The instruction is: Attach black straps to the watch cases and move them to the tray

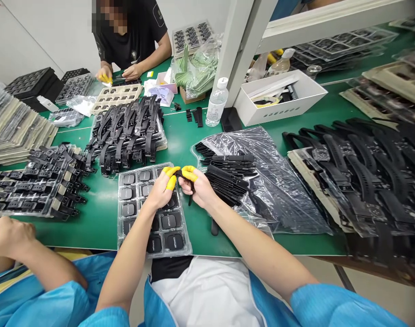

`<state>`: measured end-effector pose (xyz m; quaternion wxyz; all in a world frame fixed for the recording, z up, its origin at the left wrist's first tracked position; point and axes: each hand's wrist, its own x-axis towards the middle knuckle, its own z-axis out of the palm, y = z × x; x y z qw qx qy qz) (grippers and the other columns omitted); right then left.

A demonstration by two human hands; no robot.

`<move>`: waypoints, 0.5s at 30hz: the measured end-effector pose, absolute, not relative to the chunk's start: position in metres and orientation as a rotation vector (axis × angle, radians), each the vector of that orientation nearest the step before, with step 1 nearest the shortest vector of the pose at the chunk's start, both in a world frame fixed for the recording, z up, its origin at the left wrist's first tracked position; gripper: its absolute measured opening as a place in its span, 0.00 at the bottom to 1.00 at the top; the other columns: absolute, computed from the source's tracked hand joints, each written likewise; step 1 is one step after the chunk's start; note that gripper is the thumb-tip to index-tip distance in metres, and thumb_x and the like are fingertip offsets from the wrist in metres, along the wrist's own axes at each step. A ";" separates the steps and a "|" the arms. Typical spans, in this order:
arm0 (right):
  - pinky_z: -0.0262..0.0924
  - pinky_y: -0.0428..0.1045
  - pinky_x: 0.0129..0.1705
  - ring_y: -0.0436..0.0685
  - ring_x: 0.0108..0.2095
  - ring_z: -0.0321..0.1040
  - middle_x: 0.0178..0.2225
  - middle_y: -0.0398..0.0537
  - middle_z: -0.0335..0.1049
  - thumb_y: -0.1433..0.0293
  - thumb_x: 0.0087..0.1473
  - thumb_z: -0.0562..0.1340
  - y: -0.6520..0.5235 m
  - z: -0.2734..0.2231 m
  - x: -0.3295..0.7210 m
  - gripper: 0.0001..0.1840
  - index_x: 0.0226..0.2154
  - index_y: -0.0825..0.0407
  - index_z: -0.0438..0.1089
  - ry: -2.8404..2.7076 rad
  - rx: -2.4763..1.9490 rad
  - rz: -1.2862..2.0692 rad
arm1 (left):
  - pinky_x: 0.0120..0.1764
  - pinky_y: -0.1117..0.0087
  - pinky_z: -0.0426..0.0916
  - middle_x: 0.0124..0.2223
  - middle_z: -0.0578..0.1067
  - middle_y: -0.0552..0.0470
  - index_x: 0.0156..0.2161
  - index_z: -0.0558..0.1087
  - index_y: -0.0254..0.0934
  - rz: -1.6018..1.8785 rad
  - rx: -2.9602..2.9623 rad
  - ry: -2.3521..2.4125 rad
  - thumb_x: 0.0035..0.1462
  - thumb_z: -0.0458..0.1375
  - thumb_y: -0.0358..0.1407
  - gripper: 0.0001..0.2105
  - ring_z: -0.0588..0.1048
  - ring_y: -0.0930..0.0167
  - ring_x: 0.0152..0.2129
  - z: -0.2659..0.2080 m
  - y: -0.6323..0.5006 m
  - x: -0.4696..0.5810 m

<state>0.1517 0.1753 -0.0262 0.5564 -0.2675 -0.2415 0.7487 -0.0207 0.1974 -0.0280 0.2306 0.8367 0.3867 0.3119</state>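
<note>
My left hand (162,187) and my right hand (199,185) meet over the right edge of a clear tray, with yellow covers on several fingertips. Between the pinched fingers is a small black piece, mostly hidden. From my right hand hangs a black watch strap (190,199). Under my left hand and forearm lies the clear plastic tray (189,251), its compartments holding square black watch cases (169,221). Just right of my right hand, bundled black straps (227,184) rest on a clear plastic bag (282,190). Another dark strap end (214,227) lies below them.
Trays of finished-looking watches (125,131) stand ahead, with another stack (33,186) left and more straps (360,168) right. A bottle (217,102) and white box (278,106) stand behind the bag. One co-worker sits opposite; another person's hand (12,236) rests at left.
</note>
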 end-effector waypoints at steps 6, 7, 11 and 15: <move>0.40 0.42 0.18 0.46 0.16 0.53 0.22 0.35 0.69 0.58 0.49 0.72 0.175 -0.033 0.148 0.22 0.38 0.46 0.61 -0.720 -0.748 1.676 | 0.56 0.59 0.71 0.52 0.75 0.42 0.59 0.71 0.38 0.836 2.362 1.106 0.72 0.47 0.36 0.17 0.74 0.63 0.52 -0.030 0.200 -0.021; 0.40 0.42 0.18 0.46 0.16 0.53 0.21 0.34 0.70 0.57 0.49 0.72 0.175 -0.034 0.148 0.22 0.38 0.46 0.61 -0.744 -0.765 1.665 | 0.56 0.59 0.71 0.51 0.75 0.42 0.58 0.71 0.37 0.824 2.360 1.106 0.72 0.47 0.36 0.16 0.74 0.63 0.51 -0.031 0.200 -0.021; 0.41 0.42 0.18 0.46 0.16 0.51 0.21 0.33 0.69 0.57 0.49 0.72 0.174 -0.033 0.148 0.23 0.39 0.46 0.60 -0.771 -0.741 1.686 | 0.56 0.60 0.71 0.50 0.76 0.43 0.56 0.72 0.37 0.814 2.269 1.047 0.73 0.45 0.39 0.17 0.76 0.64 0.49 -0.029 0.200 -0.025; 0.43 0.43 0.18 0.46 0.16 0.53 0.22 0.32 0.66 0.56 0.48 0.73 0.173 -0.029 0.149 0.25 0.39 0.46 0.61 -0.732 -0.727 1.686 | 0.59 0.59 0.70 0.56 0.75 0.43 0.60 0.68 0.38 0.889 2.091 1.042 0.73 0.48 0.42 0.17 0.75 0.64 0.54 -0.027 0.200 -0.025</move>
